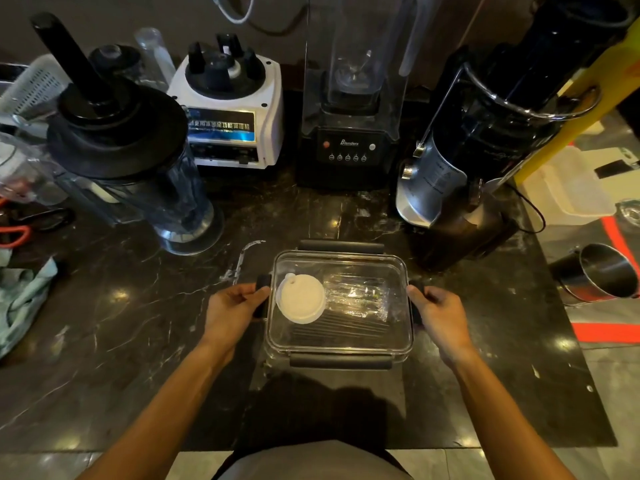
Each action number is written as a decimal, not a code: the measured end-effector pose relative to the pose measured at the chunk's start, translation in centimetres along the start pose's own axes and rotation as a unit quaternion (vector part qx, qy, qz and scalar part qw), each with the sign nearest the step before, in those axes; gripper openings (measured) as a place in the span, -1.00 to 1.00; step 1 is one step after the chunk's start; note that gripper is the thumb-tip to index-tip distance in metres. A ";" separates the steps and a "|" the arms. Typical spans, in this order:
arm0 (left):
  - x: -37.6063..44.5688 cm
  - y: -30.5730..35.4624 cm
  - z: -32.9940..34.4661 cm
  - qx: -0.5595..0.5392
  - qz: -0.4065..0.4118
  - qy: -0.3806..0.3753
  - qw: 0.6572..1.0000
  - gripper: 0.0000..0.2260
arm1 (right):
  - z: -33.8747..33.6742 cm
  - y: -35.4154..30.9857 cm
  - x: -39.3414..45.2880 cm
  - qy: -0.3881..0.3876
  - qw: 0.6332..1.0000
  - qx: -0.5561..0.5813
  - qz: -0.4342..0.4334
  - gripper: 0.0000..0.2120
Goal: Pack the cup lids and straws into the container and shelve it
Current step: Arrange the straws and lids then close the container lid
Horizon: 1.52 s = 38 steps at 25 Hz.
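A clear rectangular container (341,348) with a see-through lid and dark grey latches rests on the black marble counter, in the middle of the view. Inside it lie a white round cup lid (300,298) on the left and wrapped straws (356,294) on the right, with dark straws (341,328) below them. My left hand (232,308) grips the latch on the container's left side. My right hand (438,315) grips the latch on its right side.
Along the back stand a blender jug with a black lid (117,133), a white blender base (230,110), a black blender (349,98) and a dark juicer (485,140). A teal cloth (20,303) lies at the left. A steel cup (602,273) sits beyond the counter's right edge.
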<state>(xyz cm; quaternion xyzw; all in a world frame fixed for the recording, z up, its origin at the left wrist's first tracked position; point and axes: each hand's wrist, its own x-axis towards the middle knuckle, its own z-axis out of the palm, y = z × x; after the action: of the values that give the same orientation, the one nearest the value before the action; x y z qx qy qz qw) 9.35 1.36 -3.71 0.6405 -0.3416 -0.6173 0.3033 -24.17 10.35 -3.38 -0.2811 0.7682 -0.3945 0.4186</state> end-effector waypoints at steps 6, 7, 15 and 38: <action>-0.4 -0.1 -0.7 0.013 0.013 0.004 1.000 -0.91 | 0.1 0.7 0.0 0.006 1.000 -0.016 -0.008 -0.69; -0.4 0.0 -0.5 0.016 0.013 0.008 1.000 -0.89 | 0.1 0.7 -0.1 0.012 0.999 -0.028 -0.012 -0.76; -0.7 0.0 -0.7 0.002 -0.009 0.001 1.000 -0.77 | -0.5 0.9 -0.4 0.035 0.997 0.052 0.050 -0.75; 0.4 3.4 6.5 0.555 0.427 -0.122 0.703 -0.55 | 3.4 0.7 -7.3 -0.063 0.915 -0.371 -0.144 0.17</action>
<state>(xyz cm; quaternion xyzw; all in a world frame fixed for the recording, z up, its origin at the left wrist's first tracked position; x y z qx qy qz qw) 2.66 -0.71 -1.53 0.3977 -0.8935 -0.1926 0.0801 -17.74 15.02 -2.00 -0.5478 0.7827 -0.1188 0.2707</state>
